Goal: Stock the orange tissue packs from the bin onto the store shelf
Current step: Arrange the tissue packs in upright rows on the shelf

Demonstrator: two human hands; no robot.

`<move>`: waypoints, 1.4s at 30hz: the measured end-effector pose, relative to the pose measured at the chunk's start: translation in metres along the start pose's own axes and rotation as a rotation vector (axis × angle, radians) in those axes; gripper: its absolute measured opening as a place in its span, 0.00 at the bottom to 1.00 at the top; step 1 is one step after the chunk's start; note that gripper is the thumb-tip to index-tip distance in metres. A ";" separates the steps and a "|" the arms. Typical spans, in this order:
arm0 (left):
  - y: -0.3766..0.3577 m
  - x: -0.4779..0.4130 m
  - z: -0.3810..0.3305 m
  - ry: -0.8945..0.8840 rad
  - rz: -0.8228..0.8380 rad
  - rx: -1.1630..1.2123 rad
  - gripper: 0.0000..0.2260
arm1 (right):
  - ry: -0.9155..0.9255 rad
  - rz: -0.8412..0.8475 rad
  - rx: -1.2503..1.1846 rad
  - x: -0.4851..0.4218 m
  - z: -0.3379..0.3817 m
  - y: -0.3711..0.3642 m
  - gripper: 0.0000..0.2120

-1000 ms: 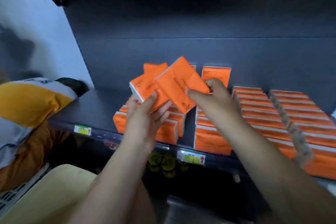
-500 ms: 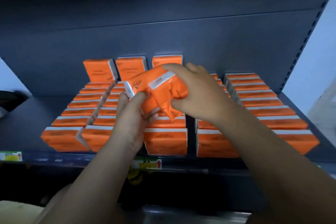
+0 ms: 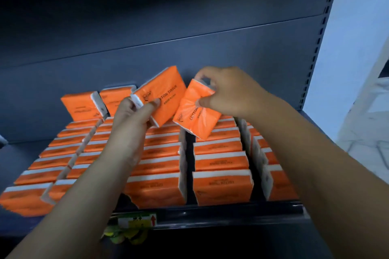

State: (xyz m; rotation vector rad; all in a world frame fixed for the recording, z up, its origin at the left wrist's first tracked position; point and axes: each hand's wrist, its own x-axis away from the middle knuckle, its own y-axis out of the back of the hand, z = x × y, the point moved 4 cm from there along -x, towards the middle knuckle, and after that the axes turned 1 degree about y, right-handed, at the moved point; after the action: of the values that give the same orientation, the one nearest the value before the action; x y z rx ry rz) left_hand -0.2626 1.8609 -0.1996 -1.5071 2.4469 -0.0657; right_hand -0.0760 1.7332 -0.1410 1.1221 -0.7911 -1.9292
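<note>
Each of my hands holds one orange tissue pack above the stocked rows. My left hand (image 3: pixel 130 120) grips a tilted pack (image 3: pixel 163 95) by its lower left corner, thumb on its printed face. My right hand (image 3: pixel 229 92) pinches a second pack (image 3: pixel 194 114) from above, which hangs tilted over the gap between two rows. Below them the dark shelf (image 3: pixel 210 214) carries several rows of orange packs (image 3: pixel 221 162) lying front to back. Two packs (image 3: pixel 81 105) stand upright at the back left. The bin is out of sight.
The shelf's dark back panel (image 3: pixel 189 17) rises behind the packs, with a perforated upright (image 3: pixel 315 48) at the right. A price label (image 3: pixel 136 219) sits on the front rail. Yellow-green items (image 3: pixel 124 235) show on the level below. A white wall (image 3: pixel 357 48) lies right.
The view swung right and closer to the rows. The two packs, held together before, have been separated, one in each hand, and my right hand has moved to the right.
</note>
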 end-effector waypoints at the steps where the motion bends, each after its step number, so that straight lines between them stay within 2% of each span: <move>1: -0.005 -0.007 -0.001 -0.015 0.001 -0.021 0.17 | -0.017 -0.003 -0.023 -0.004 -0.008 0.007 0.20; 2: -0.010 -0.014 -0.003 -0.030 0.003 -0.041 0.17 | -0.027 -0.016 -0.037 -0.008 -0.017 0.013 0.20; 5: -0.033 -0.034 -0.012 -0.054 0.052 -0.165 0.26 | -0.083 -0.091 -0.030 -0.015 -0.052 0.030 0.21; 9: -0.063 -0.067 -0.014 -0.051 0.132 -0.320 0.17 | -0.208 -0.240 0.042 -0.024 -0.099 0.039 0.20; 12: -0.083 -0.087 -0.008 -0.139 0.182 -0.505 0.13 | -0.318 -0.331 0.038 -0.027 -0.129 0.038 0.18; 16: -0.099 -0.106 0.010 -0.177 0.275 -0.751 0.15 | -0.302 -0.307 0.038 -0.027 -0.145 0.028 0.17; 18: -0.102 -0.112 0.015 -0.209 0.308 -0.859 0.14 | -0.280 -0.296 0.029 -0.029 -0.148 0.023 0.20; 23: -0.108 -0.117 0.020 -0.338 0.322 -1.044 0.22 | -0.250 -0.306 0.123 -0.033 -0.150 0.020 0.22; 25: -0.111 -0.116 0.022 -0.385 0.343 -1.094 0.21 | -0.267 -0.306 0.163 -0.030 -0.154 0.023 0.22; 27: -0.116 -0.113 0.023 -0.468 0.346 -1.161 0.20 | -0.293 -0.290 0.182 -0.027 -0.161 0.024 0.22; 31: -0.126 -0.104 0.026 -0.754 0.272 -1.422 0.17 | -0.336 -0.290 0.194 -0.022 -0.168 0.023 0.23; 42: -0.135 -0.101 0.030 -0.751 0.292 -1.462 0.21 | -0.405 -0.318 0.226 -0.016 -0.168 0.023 0.24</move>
State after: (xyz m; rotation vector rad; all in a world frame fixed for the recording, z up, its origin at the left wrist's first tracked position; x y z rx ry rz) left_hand -0.0946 1.8915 -0.1845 -1.0241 1.8546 2.2201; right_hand 0.0867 1.7123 -0.1870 1.0486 -1.1250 -2.4282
